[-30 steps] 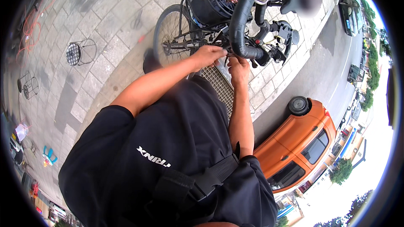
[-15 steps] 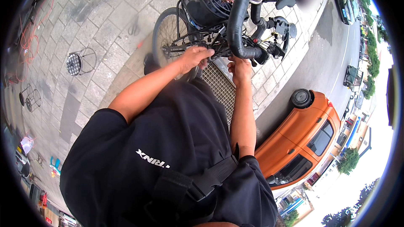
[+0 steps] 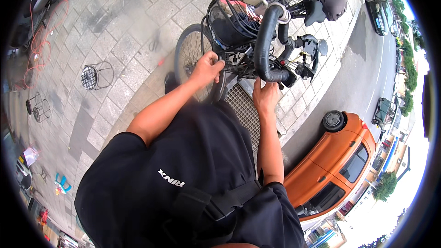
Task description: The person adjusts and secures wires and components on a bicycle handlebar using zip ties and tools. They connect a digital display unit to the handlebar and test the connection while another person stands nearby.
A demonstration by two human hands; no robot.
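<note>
A person's left hand (image 3: 206,68) closes its fingers on the front wheel (image 3: 195,59) of a bicycle (image 3: 257,41), at the tyre's near edge. The right hand (image 3: 265,95) rests just below the black handlebar (image 3: 265,41); whether it grips anything cannot be told. A wire basket (image 3: 229,20) sits behind the wheel. The bicycle stands on grey paving (image 3: 119,27) beside a metal grate (image 3: 243,110); an orange car (image 3: 340,165) is parked to the right.

Grey paved sidewalk (image 3: 115,27) in daylight, metal grate (image 3: 245,110) at centre, orange car (image 3: 335,165) parked lower right, wire stools (image 3: 94,77) left.
</note>
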